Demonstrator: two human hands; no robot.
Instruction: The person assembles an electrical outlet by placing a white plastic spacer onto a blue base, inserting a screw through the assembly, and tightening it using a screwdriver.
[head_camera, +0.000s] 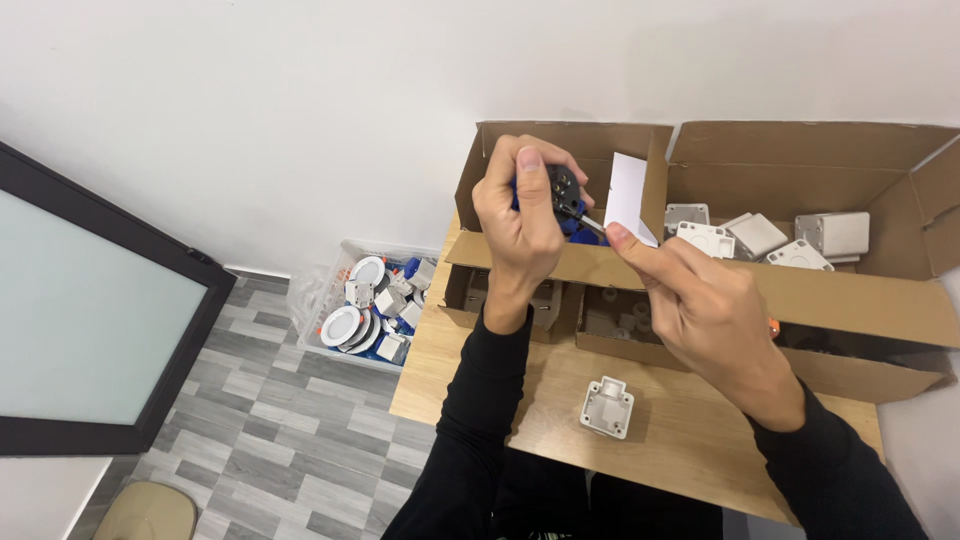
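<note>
My left hand (520, 225) is raised over the table and grips a small black and blue plastic part (561, 192). My right hand (705, 300) pinches a thin dark tool (587, 219), probably a screwdriver, whose tip meets the black part. Both hands hover in front of an open cardboard box (600, 268). A white square plastic housing (607, 407) lies alone on the wooden table (470, 370), below my hands.
A second open cardboard box (880, 300) at the right holds several white housings (760, 240). A clear plastic bin (372, 300) with round white fixtures and blue parts stands on the grey plank floor at the left. A dark-framed glass panel (90, 310) leans further left.
</note>
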